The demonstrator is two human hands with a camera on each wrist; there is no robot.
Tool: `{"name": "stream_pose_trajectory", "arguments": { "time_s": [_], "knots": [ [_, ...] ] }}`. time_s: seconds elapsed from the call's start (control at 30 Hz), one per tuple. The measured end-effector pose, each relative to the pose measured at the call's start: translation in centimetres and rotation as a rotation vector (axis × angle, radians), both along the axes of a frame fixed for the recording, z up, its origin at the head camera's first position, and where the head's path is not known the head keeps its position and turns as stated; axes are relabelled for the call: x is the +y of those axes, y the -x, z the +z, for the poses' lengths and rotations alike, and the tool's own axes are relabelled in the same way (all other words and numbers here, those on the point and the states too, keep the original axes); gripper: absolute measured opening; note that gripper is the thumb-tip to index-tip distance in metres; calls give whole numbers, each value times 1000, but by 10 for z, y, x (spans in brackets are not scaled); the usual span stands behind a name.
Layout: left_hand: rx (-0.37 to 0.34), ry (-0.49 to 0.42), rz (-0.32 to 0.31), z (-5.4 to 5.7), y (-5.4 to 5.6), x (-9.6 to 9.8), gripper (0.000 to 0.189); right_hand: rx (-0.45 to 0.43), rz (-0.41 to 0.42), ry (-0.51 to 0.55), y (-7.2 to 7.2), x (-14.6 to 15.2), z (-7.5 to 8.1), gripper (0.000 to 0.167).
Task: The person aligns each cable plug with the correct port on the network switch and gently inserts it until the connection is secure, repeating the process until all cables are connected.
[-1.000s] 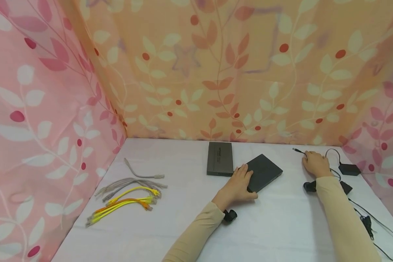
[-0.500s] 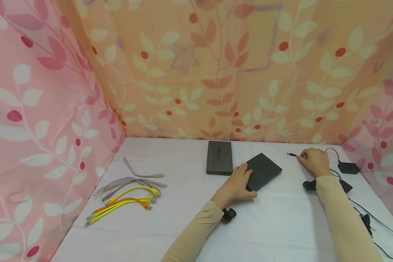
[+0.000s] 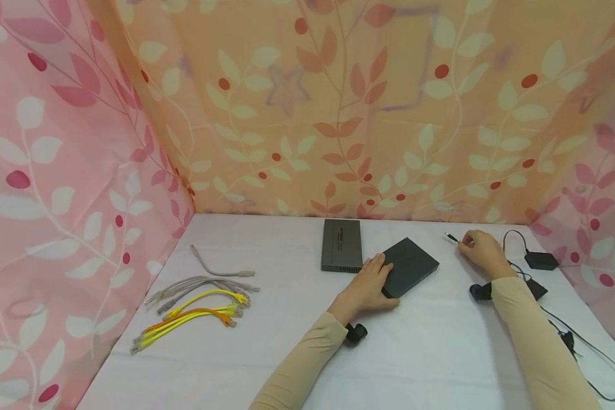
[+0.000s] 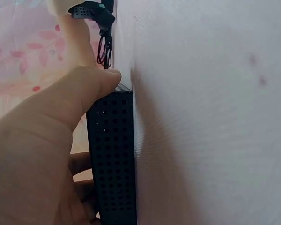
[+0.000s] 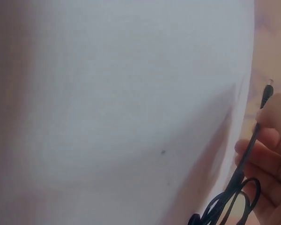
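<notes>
My left hand (image 3: 365, 285) rests on the near-left edge of a dark flat network switch (image 3: 411, 266), which lies turned at an angle on the table. In the left wrist view its perforated side (image 4: 114, 154) shows, with the thumb (image 4: 110, 80) at one corner and the other fingers partly hidden behind the edge. Between thumb and fingers my right hand (image 3: 484, 253) pinches a black power cable just behind its barrel plug (image 3: 451, 237). The right wrist view shows that plug (image 5: 268, 88) pointing up and loops of cable (image 5: 232, 201) below the hand.
A second network switch (image 3: 341, 246) stands left of the first. Grey network cables (image 3: 200, 285) and yellow and orange ones (image 3: 189, 322) lie at the left. Black power adapters (image 3: 541, 261) and cords (image 3: 589, 341) are on the right. Patterned cloth (image 3: 287, 114) walls the white table (image 3: 297, 353).
My right hand has shifted left and slightly back, turning so that the pinched plug now shows more clearly, tip up and left. The left hand and the switch under it stay put.
</notes>
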State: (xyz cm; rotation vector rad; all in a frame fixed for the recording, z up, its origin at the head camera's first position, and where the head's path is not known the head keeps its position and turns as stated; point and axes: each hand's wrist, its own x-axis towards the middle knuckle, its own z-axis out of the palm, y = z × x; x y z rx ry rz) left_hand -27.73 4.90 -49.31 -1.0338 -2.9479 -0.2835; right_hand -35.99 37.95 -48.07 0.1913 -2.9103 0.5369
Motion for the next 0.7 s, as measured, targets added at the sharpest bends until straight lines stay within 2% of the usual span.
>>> {"name": "stream_pose_trajectory", "arguments": {
  "time_s": [0.4,0.7],
  "knots": [
    [7,-8,-14,-2,0,-1,87,-2,22,31,-10,-7,2,16],
    [-12,-10,-12,0,0,-1,86,27,19,25,-20,-18,1,23]
  ]
}}
